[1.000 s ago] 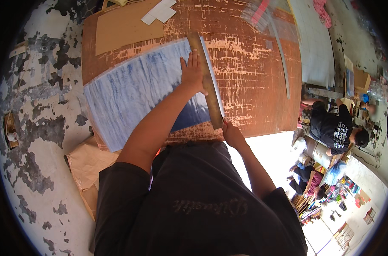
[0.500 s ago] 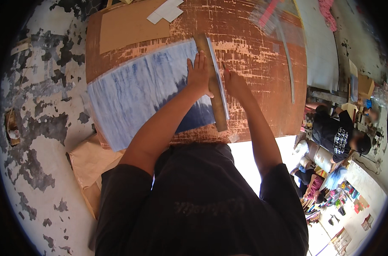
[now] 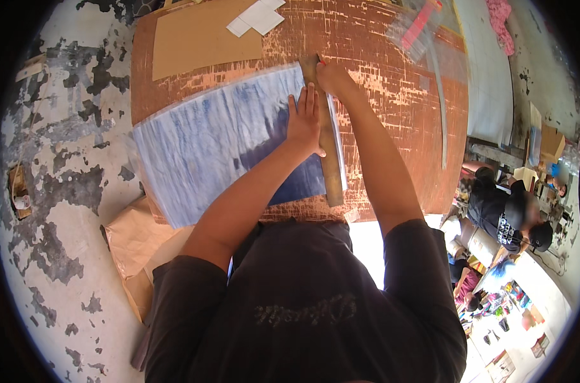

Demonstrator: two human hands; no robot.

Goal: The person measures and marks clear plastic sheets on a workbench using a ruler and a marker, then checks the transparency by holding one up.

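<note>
A sheet with blue and white streaks (image 3: 213,137) lies on the worn brown table (image 3: 392,121). Along its right side runs a long, flat brown straightedge (image 3: 332,175); a narrow pale strip of the sheet shows beyond it. My left hand (image 3: 304,124) presses flat with fingers stretched, partly on the sheet and partly on the straightedge. At the straightedge's far end, my right hand (image 3: 334,80) is closed round a slim red-handled knife (image 3: 322,62). Most of the knife is hidden by the fingers, and I cannot tell whether its tip touches the sheet.
Brown cardboard (image 3: 207,38) lies at the far left of the table, with white card pieces (image 3: 257,17) on it. A thin grey strip (image 3: 442,115) and clear plastic with a red band (image 3: 417,29) are at the right. Two people work beyond the table's right side.
My right hand has moved away from me and left, from beside the straightedge to its far end, with the knife in it. The left hand stays flat in place.
</note>
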